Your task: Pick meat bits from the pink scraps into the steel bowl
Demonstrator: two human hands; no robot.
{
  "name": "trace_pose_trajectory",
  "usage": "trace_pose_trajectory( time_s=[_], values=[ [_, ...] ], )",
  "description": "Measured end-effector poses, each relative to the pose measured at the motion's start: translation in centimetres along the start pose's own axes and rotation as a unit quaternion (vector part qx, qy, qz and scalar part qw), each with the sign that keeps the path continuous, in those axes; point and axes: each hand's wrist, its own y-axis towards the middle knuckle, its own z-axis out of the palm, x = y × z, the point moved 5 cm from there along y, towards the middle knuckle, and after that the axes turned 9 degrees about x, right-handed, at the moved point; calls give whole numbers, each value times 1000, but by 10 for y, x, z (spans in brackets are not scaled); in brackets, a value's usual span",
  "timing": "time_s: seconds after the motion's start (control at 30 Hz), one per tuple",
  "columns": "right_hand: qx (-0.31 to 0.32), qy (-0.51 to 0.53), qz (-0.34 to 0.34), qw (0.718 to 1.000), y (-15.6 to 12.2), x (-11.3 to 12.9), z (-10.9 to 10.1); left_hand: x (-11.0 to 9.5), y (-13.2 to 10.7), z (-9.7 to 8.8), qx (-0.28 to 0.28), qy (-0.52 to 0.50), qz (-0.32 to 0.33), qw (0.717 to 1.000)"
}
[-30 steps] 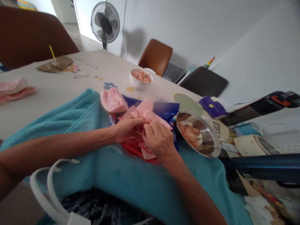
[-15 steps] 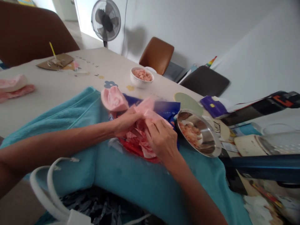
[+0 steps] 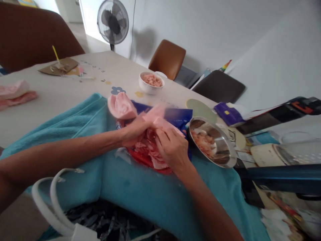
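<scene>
My left hand [image 3: 135, 131] and my right hand [image 3: 173, 146] meet over a blue and red plastic bag [image 3: 177, 114], their fingers closed on a soft pink piece [image 3: 163, 123] that looks like thin cloth. Both sets of fingertips are partly hidden by the folds. Below them, a heap of crumpled pink pieces [image 3: 152, 149] lies on the red part of the bag. A pink ruffled bundle [image 3: 121, 104] rests just beyond my left hand. To the right of my right hand, a tilted metal bowl [image 3: 225, 147] holds small pink pieces.
A teal towel [image 3: 155, 190] covers the near table edge. Farther back stands a white bowl [image 3: 149, 88] of pink bits. More pink material [image 3: 15, 92] lies at far left. A white cable [image 3: 41, 207] loops at lower left; a purple packet [image 3: 228, 113] sits at right.
Very little differs. My right fingers have shifted slightly on the pink piece, while the left hand holds about the same place.
</scene>
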Motion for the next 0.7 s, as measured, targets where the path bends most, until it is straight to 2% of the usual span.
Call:
trace_pose_trajectory(
  time_s=[0.1, 0.23, 0.43, 0.53, 0.7],
  values=[
    [-9, -21, -23, 999, 2, 1, -2, 2, 0, -2, -3, 6, -21, 1000],
    [4, -50, -36, 998, 3, 3, -3, 8, 1, -3, 28, 19, -79, 996],
    [25, -88, -22, 996, 5, 12, -1, 11, 3, -8, -37, -28, 7, 999],
    [45, -82, -7, 996, 5, 13, 2, 14, 4, -8, -47, -37, 47, 997],
    [42, -35, -23, 998, 5, 8, 8, 20, 6, -8, -60, -47, 32, 997]
  ],
)
